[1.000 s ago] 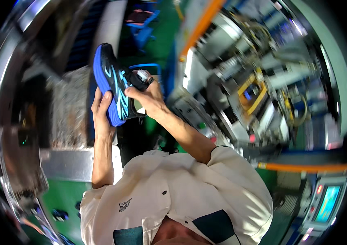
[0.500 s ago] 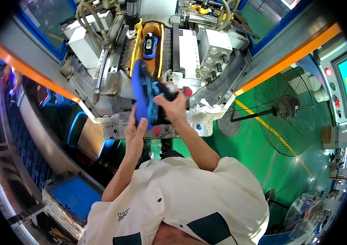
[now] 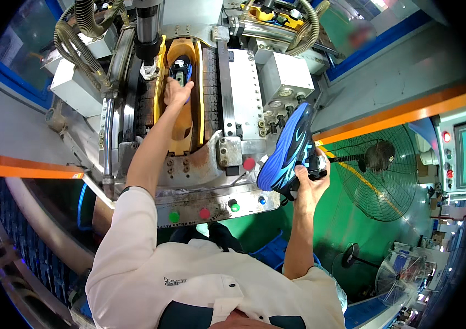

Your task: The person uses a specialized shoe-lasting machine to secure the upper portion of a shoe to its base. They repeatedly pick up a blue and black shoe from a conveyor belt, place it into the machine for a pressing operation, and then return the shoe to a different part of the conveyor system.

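My right hand grips a black and blue sports shoe by its collar end. It holds the shoe in the air right of the machine's front, the blue sole facing left. My left hand reaches deep into the machine. Its thumb and fingers close about the near end of a second shoe, dark with a blue edge, which sits in the yellow-sided cradle. Part of that shoe is hidden behind the fingers.
A control strip with red, green and blue buttons runs along the machine's front. Gauges and knobs stand on a white block. An orange-edged frame and a caged fan are at the right. A dark cylinder hangs at the upper left.
Both hands were together on the one shoe before the machine. Now my right hand has carried it to the right, and my left hand has let go and reached forward to the shoe inside.
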